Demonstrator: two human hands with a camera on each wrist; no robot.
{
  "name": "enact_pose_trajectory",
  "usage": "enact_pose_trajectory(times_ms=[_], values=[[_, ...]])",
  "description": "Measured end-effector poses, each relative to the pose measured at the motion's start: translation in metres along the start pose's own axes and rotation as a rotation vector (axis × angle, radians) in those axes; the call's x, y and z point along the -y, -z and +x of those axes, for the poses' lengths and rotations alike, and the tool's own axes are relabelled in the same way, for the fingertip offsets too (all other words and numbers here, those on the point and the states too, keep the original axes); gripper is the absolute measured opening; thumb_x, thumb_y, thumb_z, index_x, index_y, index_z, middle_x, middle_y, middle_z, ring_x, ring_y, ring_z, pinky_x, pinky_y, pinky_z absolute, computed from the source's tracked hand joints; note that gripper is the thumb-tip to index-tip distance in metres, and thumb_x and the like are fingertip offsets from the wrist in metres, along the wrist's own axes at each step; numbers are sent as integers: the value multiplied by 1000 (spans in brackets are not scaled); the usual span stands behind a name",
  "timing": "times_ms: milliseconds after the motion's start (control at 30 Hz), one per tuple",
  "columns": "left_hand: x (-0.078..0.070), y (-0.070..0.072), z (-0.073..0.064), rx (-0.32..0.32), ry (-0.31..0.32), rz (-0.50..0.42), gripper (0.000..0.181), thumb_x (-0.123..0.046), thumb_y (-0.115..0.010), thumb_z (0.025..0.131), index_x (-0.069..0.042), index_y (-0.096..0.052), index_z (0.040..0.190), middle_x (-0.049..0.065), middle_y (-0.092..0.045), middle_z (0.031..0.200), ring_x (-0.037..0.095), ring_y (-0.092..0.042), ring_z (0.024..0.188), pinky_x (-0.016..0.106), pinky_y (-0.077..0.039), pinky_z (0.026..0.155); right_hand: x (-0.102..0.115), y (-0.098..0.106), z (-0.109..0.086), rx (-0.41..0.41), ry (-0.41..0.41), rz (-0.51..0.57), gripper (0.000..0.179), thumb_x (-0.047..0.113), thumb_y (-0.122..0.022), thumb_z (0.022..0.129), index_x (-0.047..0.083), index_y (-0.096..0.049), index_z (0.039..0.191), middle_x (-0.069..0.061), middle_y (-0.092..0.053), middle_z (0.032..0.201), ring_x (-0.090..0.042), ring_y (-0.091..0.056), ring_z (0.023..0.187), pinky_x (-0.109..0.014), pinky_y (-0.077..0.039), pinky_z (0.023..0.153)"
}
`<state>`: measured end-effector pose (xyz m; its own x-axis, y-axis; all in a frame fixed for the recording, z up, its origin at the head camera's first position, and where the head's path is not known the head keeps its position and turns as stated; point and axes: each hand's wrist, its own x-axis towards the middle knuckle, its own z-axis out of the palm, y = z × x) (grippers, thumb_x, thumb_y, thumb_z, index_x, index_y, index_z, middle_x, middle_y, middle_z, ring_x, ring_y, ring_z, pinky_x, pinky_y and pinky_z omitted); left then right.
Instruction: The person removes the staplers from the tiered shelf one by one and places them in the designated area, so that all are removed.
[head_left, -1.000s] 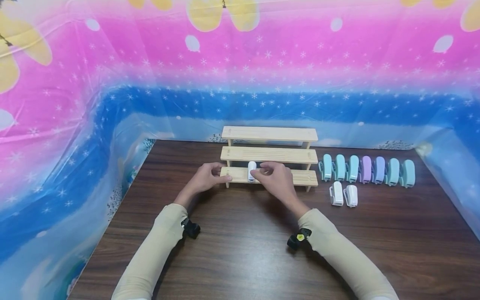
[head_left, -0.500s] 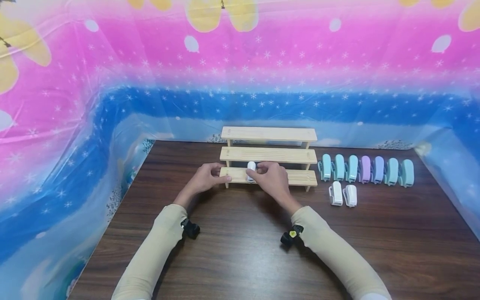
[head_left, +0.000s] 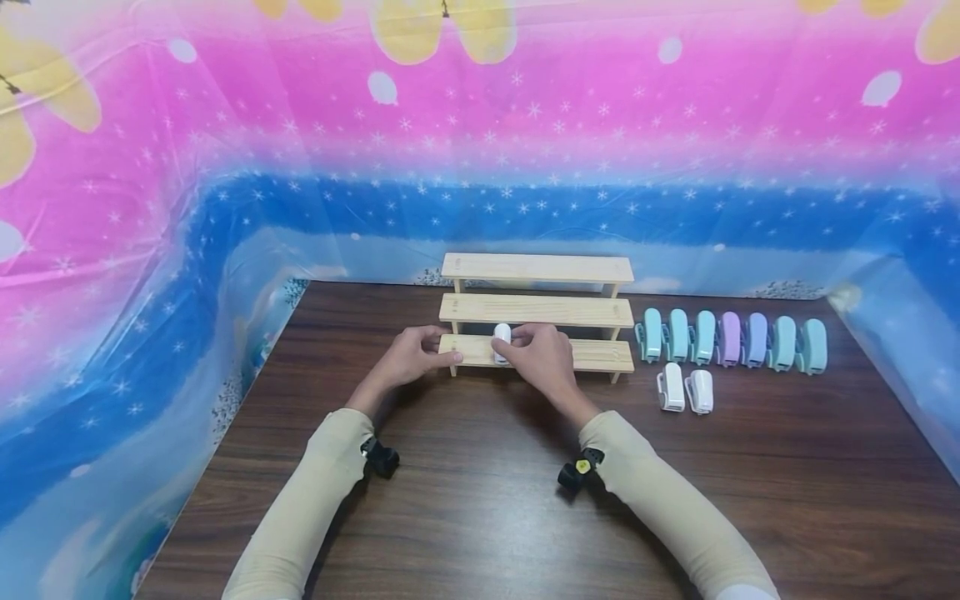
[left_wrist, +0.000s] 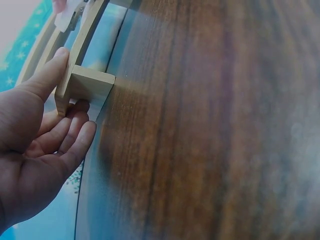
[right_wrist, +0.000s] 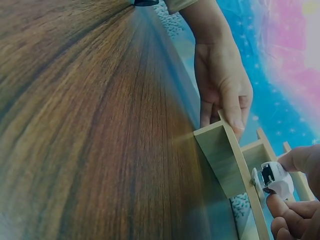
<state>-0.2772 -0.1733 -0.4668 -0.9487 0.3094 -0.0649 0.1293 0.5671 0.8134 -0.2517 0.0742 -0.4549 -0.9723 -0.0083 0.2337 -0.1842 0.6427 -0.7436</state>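
A three-step wooden display shelf [head_left: 536, 310] stands at the back of the table. My left hand [head_left: 412, 354] grips the left end of its lowest step, thumb on top and fingers underneath, as the left wrist view shows. On that lowest step, left of its middle, a small white stapler [head_left: 502, 332] stands lengthwise. My right hand [head_left: 543, 358] pinches this stapler between thumb and fingers from the right; its metal front [right_wrist: 269, 173] shows in the right wrist view. The two upper steps hold nothing.
Right of the shelf stands a row of several teal, purple and blue staplers [head_left: 731, 339]. Two more white staplers [head_left: 672, 387] sit in front of that row. A patterned cloth [head_left: 480, 142] hangs behind the brown table [head_left: 480, 500].
My right hand has shifted slightly left, its thumb moving further over the white stapler. The stapler stays at nearly the same spot on the step. My left hand has not moved.
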Motion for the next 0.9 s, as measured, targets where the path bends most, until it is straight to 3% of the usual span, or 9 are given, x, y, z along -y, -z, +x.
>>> enact_pose_trajectory(times_ms=[400,900], values=[[-1,0,0,-7,5,30,58,-34,-79,92,2,-62,133,18,-71,119,25,-68,96,35,-56,76,0,15,-9,10,-15,23,31,38,-82,84,9,-80,94,1,-76,81,-14,-68,74,-34,-51,67],[-2,0,0,-9,3,27,57,-33,-79,92,3,-62,133,19,-71,120,29,-68,104,38,-57,81,-6,68,-16,-44,-40,9,35,41,-80,86,11,-80,103,-3,-76,84,-18,-68,76,-33,-50,63]])
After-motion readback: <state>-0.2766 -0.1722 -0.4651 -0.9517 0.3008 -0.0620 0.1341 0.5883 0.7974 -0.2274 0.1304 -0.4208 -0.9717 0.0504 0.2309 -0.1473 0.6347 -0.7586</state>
